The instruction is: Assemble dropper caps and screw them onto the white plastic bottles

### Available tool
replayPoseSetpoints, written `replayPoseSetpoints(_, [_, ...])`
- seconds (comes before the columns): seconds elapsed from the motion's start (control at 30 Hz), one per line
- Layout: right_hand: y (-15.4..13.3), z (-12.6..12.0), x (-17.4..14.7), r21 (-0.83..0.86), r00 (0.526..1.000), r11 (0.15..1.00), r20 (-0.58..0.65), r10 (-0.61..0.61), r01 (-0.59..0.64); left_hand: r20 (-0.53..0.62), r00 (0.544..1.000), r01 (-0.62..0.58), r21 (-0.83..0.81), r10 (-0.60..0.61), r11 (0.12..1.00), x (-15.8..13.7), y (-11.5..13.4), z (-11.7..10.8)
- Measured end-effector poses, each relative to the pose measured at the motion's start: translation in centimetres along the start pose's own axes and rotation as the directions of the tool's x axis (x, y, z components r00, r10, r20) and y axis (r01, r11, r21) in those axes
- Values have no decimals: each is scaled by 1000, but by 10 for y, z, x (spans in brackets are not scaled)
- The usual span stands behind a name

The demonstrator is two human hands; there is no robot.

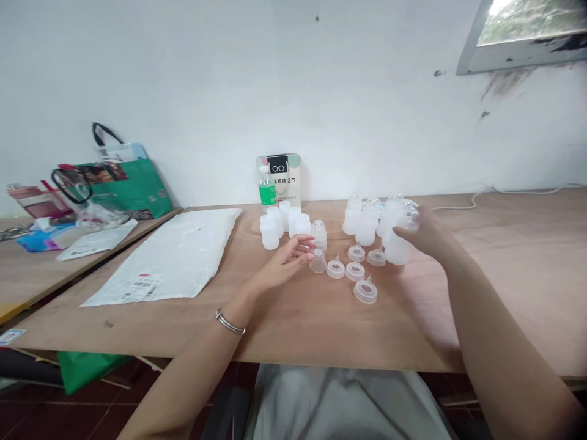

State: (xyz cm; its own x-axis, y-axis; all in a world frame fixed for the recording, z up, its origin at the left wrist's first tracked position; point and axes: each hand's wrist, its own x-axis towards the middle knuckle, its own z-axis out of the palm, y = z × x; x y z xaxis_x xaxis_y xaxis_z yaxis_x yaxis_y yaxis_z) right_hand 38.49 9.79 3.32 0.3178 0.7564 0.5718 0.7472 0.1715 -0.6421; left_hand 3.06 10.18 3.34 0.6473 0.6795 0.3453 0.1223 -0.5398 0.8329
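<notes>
My right hand (425,233) is closed round the upper part of a baby bottle (397,249) with a clear cap, at the front of a group of capped baby bottles (365,226). My left hand (293,255) is open, fingers stretched out and thumb apart, at the edge of a clear bottle cap (318,263); whether it touches is hard to tell. Behind that cap stands another clear cap (320,231). Between my hands lie several clear nipple rings (365,292), nipples upward. Uncapped white bottles (270,233) stand beyond my left hand.
A white plastic mailer (178,250) lies on the wooden table (293,336) to the left. Against the wall stand a green-labelled water bottle (266,188) and a paper bag (293,177). A green bag (142,189) is far left; a white cable (474,200) runs back right.
</notes>
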Motion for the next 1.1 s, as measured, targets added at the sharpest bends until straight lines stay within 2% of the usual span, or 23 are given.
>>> replayPoseSetpoints(0.03, [-10, 2, -3, -70, 997, 994, -1, 80, -80, 1, 1000, -5, 4, 5, 1000, 0, 0, 0])
replayPoseSetpoints(0.1, [-30, 7, -9, -139, 991, 983, 47, 125, -118, 4, 1000, -10, 15, 10, 1000, 1, -1, 1])
replayPoseSetpoints(0.23, [-53, 19, -16, -167, 986, 982, 130, 107, -85, 3, 1000, 10, 73, -10, 997, 1, -4, 2])
replayPoseSetpoints(0.37, [-56, 35, -20, -83, 988, 996, 151, 31, -19, -12, 999, 54, 234, -53, 971, 1, -8, 3])
replayPoseSetpoints(0.5, [-50, 51, -24, -8, 993, 997, 92, -69, 71, 54, 999, -19, 396, -3, 918, 2, -13, 6])
replayPoseSetpoints(0.63, [-48, 57, -25, -26, 990, 991, 47, -132, 134, 138, 990, -75, 433, 16, 898, 4, -20, 12])
replayPoseSetpoints(0.73, [-56, 52, -28, -91, 968, 974, -125, -216, 205, 111, 993, -83, 437, 37, 896, 6, -22, 15])
replayPoseSetpoints(0.8, [-66, 48, -32, -121, 917, 955, -269, -293, 270, 31, 997, -74, 441, 67, 895, 7, -22, 15])
replayPoseSetpoints(0.87, [-80, 47, -39, -88, 873, 924, -305, -380, 372, -164, 983, -4, 442, 85, 897, 9, -24, 9])
replayPoseSetpoints(0.9, [-87, 48, -43, -53, 862, 901, -274, -427, 430, -294, 952, 54, 431, 84, 901, 10, -26, 4])
replayPoseSetpoints(0.97, [-99, 53, -50, 21, 843, 849, -132, -521, 528, -529, 846, 171, 382, 63, 908, 12, -32, -9])
replayPoseSetpoints(1.0, [-104, 56, -53, 51, 831, 830, -45, -554, 556, -611, 791, 222, 352, 44, 909, 13, -35, -16])
replayPoseSetpoints(1.07, [-110, 64, -57, 97, 809, 817, 112, -576, 568, -702, 712, 318, 296, -20, 901, 14, -44, -31])
replayPoseSetpoints(1.1, [-111, 68, -59, 111, 801, 820, 179, -572, 561, -722, 689, 359, 264, -63, 895, 15, -48, -36])
